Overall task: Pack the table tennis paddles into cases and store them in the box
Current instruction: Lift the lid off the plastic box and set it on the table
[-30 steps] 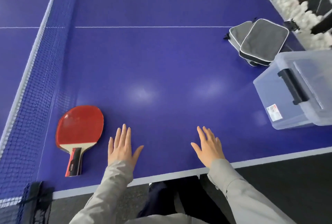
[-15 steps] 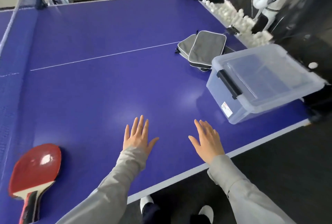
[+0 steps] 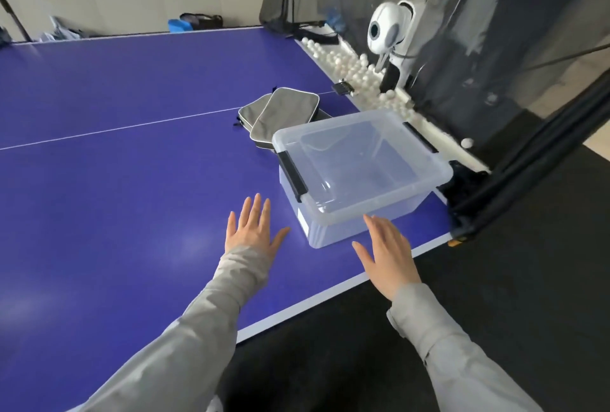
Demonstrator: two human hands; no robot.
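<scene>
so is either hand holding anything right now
Nothing is held: the left hand and the right hand are both open and empty, fingers straight, near the clear box.

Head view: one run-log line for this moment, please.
left hand open | right hand open | box empty | cases behind box, untouched

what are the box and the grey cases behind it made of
The box looks like clear glossy plastic: the blue table shows through its walls. The cases seem matte grey fabric with pale piping at the edges, probably soft.
</scene>
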